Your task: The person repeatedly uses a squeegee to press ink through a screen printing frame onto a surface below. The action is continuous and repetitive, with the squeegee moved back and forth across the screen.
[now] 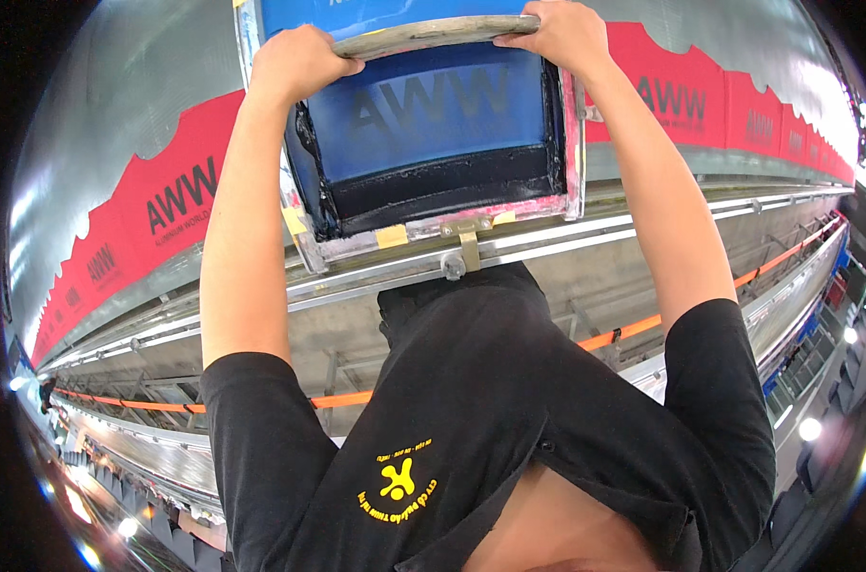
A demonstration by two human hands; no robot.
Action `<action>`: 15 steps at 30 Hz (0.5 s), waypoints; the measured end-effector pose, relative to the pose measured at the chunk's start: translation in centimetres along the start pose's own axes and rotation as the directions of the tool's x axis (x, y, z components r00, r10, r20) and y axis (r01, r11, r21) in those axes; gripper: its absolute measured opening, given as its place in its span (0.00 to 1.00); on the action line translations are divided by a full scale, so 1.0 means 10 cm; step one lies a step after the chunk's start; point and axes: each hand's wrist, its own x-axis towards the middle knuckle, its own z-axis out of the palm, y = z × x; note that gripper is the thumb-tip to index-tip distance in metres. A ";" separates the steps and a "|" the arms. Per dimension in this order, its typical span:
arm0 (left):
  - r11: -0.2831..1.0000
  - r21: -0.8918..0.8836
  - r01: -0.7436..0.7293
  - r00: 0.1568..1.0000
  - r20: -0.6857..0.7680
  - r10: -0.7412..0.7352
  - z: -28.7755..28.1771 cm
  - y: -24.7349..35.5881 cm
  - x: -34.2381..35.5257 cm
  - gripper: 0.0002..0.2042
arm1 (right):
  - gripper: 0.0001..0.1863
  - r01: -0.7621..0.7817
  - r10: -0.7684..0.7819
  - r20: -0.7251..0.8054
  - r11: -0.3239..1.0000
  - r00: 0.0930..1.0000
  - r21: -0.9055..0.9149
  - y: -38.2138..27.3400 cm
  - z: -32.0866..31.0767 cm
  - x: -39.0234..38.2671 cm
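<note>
Holding wooden squeegee handle (428, 36) tight with left hand (301, 65) at 11 o'clock, right hand (568, 40) at 1. Looks part-done, with red prints (180, 172) at 10 and 2; can't tell the rest.

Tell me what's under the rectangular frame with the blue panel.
Red sheeting with dark lettering shows on both sides of the frame and may continue beneath it. What lies directly under is hidden by the frame's blue panel and shiny black coating.

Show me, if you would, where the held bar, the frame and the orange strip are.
Bar (433, 35): head view, middle of its length.
Frame (541, 207): head view, its pinkish lower edge.
Orange strip (343, 399): head view, its left-hand stretch.
</note>
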 end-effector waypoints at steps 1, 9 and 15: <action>1.000 -0.016 0.013 1.000 -0.012 -0.013 0.04 0.02 -0.08 0.26 | 0.29 0.013 -0.013 -0.051 1.000 0.999 -0.007 -0.02 0.02 -0.03; 0.996 -0.052 0.072 0.997 0.036 -0.070 0.78 0.71 -1.83 0.24 | 0.16 0.228 -0.174 -0.417 0.970 0.892 0.084 -0.15 0.60 -2.02; 0.996 -0.088 0.019 1.000 0.023 -0.017 0.77 0.99 -2.61 0.29 | 0.18 0.198 -0.159 -0.235 0.968 0.959 0.153 -0.25 0.26 -2.79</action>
